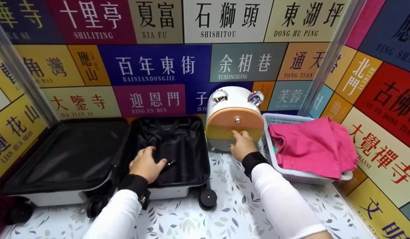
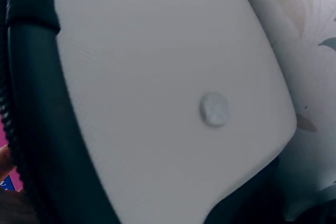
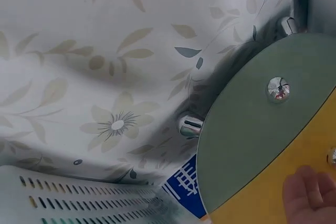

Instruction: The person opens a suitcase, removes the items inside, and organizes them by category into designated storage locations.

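My right hand [image 1: 243, 146] is at the front of a small round-faced drawer cabinet [image 1: 236, 99] with an orange, a yellow and a grey-green drawer. In the right wrist view, its fingers [image 3: 310, 195] are before the yellow drawer [image 3: 273, 192], just short of a silver knob [image 3: 332, 156] at the frame's edge. Over the near left part of the right half of an open black-lined suitcase [image 1: 188, 149], my left hand [image 1: 147, 166] hovers or rests with relaxed fingers and the thumb spread. Whether it touches the lining cannot be told. The left wrist view mostly shows the suitcase's pale outer shell [image 2: 157, 77].
A pale basket [image 1: 269, 142] holding a folded pink cloth [image 1: 311, 146] stands right of the cabinet. The suitcase's other half [image 1: 65, 152] lies at the left. Black wheels [image 1: 207, 199] stick out at the front. Sign-covered walls [image 1: 158, 66] close off the back and sides.
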The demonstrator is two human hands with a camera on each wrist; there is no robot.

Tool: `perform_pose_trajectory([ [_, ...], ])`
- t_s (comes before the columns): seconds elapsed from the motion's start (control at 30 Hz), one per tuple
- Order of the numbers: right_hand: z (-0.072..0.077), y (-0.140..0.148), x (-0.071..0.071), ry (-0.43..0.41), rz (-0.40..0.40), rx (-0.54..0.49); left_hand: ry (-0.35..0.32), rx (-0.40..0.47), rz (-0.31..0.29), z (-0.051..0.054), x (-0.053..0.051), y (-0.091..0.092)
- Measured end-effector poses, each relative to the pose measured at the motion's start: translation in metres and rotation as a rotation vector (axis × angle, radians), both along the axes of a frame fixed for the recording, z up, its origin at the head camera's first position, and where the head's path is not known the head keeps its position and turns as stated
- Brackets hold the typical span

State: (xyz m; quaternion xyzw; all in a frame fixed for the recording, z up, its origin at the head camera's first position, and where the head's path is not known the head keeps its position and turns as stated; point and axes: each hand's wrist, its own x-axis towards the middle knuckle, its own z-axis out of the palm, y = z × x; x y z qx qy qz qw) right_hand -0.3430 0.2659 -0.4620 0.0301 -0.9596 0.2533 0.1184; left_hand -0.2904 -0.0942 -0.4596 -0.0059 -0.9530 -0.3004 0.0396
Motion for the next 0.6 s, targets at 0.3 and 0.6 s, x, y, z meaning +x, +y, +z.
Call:
perform_pose_trajectory([
  [0.3,-0.002,0.001,-0.007,-0.013,-0.02,-0.071,-0.064,-0.057,-0.044,0.004,-0.007,0.009],
  [0.6,-0.009,0.002,0.002,0.089,0.011,-0.082,-0.145,-0.12,-0.097,0.014,-0.01,0.01],
])
